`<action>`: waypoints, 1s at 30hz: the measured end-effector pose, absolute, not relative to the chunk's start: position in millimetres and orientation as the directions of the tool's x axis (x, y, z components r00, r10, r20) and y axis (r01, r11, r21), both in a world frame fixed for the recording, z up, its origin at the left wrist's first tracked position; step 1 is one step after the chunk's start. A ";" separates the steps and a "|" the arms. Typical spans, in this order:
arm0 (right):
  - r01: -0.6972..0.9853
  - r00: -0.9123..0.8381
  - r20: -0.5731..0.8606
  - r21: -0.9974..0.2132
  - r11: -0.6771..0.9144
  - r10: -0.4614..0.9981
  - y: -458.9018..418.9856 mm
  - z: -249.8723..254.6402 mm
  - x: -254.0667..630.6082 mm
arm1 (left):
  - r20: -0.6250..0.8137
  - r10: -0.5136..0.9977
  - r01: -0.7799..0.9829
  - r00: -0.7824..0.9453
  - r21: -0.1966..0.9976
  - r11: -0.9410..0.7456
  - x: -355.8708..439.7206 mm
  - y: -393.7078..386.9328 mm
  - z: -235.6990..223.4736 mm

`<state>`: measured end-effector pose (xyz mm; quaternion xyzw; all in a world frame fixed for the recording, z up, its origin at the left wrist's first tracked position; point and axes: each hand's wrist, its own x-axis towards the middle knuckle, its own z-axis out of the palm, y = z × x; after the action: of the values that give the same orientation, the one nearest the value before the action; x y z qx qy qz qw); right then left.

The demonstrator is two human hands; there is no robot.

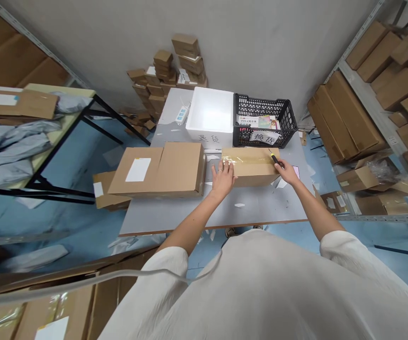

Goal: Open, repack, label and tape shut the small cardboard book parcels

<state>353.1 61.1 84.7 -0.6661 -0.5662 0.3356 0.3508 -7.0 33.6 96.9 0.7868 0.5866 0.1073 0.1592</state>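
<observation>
A taped cardboard box [253, 167] lies on the grey table in front of me, with clear tape along its top. My left hand [224, 178] rests on the box's left end, fingers spread, holding nothing. At the opposite end, my right hand [287, 172] is closed around a black and yellow utility knife [275, 159]. The knife's tip is over the box's top, near its right edge; whether it touches the cardboard I cannot tell. Left of my left hand lies a larger cardboard box [179, 167] with a white label.
Behind the taped box stand a white foam bin [209, 137] and a black plastic crate [288, 123] holding books. A power strip [182, 114] lies by the bin. Shelves of boxes [362, 94] flank the right; another table [44, 151] stands left. A cable [129, 273] crosses low in view.
</observation>
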 end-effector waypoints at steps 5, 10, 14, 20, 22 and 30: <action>0.589 0.103 -0.083 -0.798 -0.128 0.991 59.5 97.2 353.3 | -0.016 0.929 0.864 0.369 0.374 -0.336 -11.5 40.2 94.3; 0.718 0.006 0.010 -0.696 0.003 1.000 72.8 127.9 338.5 | 0.012 0.932 0.889 0.363 0.294 -0.350 -5.3 32.0 90.6; 0.728 -0.296 -0.102 -0.668 0.155 0.950 84.7 155.2 299.5 | 0.009 0.928 0.906 0.372 0.212 -0.365 -1.4 28.8 90.5; 0.727 -0.496 -0.080 -0.583 0.363 0.865 105.5 172.0 239.6 | 0.006 0.926 0.905 0.378 0.205 -0.372 3.4 29.6 88.4; 0.729 -0.529 -0.054 -0.539 0.421 0.847 112.5 172.6 226.9 | -0.006 0.924 0.905 0.383 0.201 -0.374 4.6 30.3 89.0; 0.752 -0.571 -0.071 -0.444 0.487 0.818 122.8 171.8 204.6 | 0.008 0.920 0.900 0.391 0.205 -0.384 4.2 31.6 89.5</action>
<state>204.6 122.8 171.8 -0.4568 -0.8590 0.2188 0.0748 4.2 31.6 89.5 0.8298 0.5485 0.0604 0.0836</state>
